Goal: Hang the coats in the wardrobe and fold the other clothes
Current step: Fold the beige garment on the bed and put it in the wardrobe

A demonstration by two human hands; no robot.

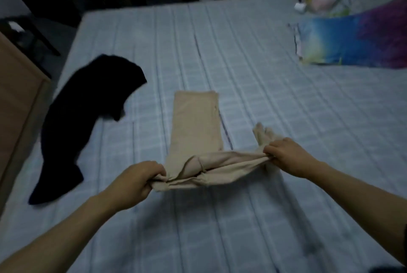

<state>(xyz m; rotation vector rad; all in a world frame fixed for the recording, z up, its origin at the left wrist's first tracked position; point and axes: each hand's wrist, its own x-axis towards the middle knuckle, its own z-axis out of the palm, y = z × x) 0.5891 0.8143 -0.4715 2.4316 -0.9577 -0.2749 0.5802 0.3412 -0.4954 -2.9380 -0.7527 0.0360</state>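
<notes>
Beige trousers held at the waistband, legs laid flat on the bed.

Black garment (88, 118) lies at 9 o'clock. Left hand (141, 179) and right hand (284, 154) each grip a waistband end of the beige trousers (196, 123), centre-frame on the bed (275, 85). Fabric likely soft, light, limp; hold at hems. No legible writing.

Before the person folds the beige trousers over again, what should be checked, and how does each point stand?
1. Left hand grips the waist end of the beige cotton trousers: ok.
2. Right hand grips the other end of the waist: ok.
3. Legs lie flat and stacked: ok.
4. Waistband evenly stretched: not ok, bunched.
5. Black crumpled garment apart from the trousers: ok.
6. Drawstring tucked in: cannot tell.
</notes>
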